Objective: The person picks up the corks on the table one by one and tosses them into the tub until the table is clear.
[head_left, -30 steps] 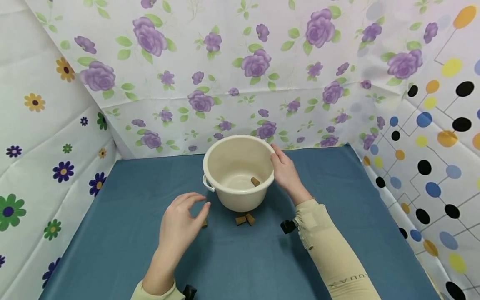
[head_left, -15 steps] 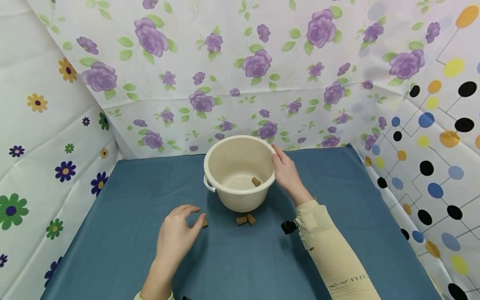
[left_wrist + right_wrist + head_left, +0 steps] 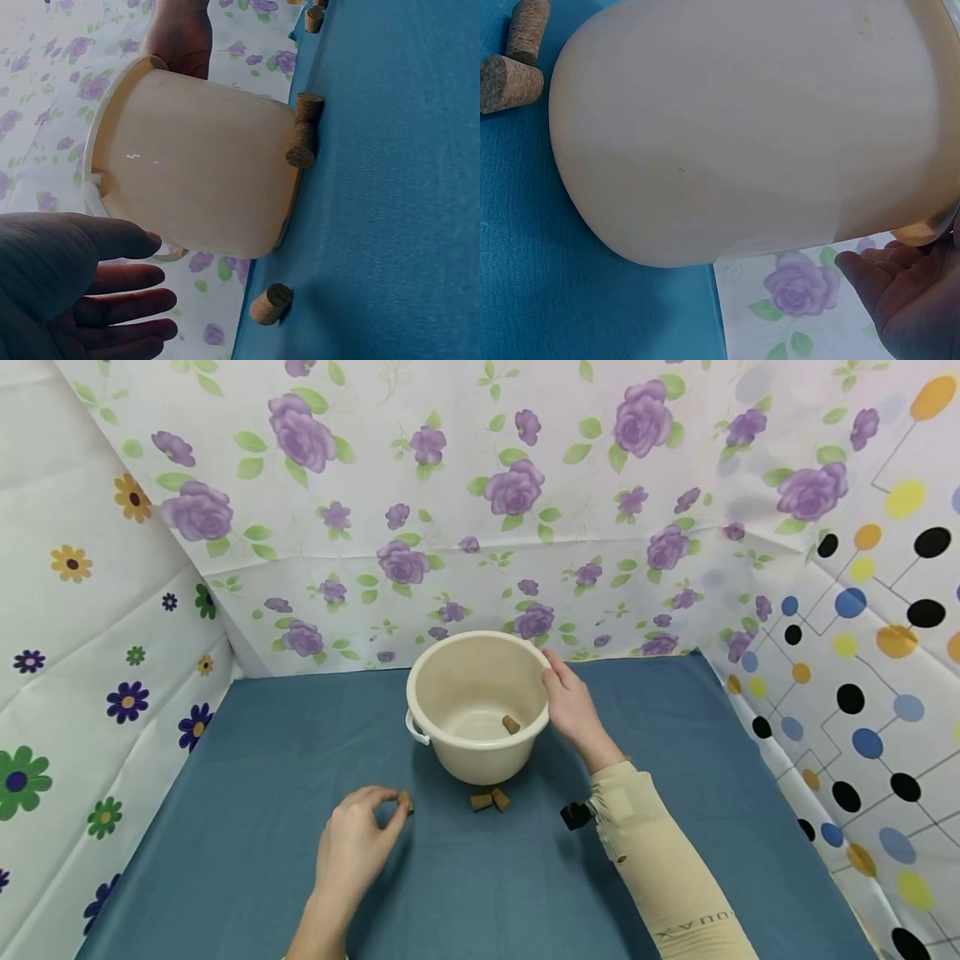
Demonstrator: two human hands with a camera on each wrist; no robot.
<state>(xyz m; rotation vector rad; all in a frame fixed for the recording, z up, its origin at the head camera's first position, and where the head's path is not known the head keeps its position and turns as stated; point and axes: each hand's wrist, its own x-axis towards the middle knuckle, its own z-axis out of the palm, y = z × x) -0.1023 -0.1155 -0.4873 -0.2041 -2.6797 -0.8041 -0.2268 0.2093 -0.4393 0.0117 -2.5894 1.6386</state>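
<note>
A cream bucket (image 3: 480, 760) with a white handle stands tilted toward the viewer on the blue cloth. My right hand (image 3: 573, 706) grips its rim at the right, thumb on the near side. One cork (image 3: 511, 724) lies inside the bucket. In the head view my left hand (image 3: 356, 835) has its thumb and index fingertips right at another cork (image 3: 405, 800) on the cloth. From the left wrist view, that hand (image 3: 82, 285) shows relaxed fingers apart from the thumb, with the cork (image 3: 271, 304) beyond them and nothing between.
Two corks (image 3: 491, 799) touch each other just in front of the bucket. Further corks (image 3: 314, 19) show at the top of the left wrist view. Blue cloth (image 3: 300, 735) covers the table, with patterned sheets (image 3: 330, 527) behind and at both sides.
My left hand has come down and toward the viewer, from beside the bucket handle to the nearby cork, its thumb and index finger drawing closer together. My right hand keeps its hold on the rim.
</note>
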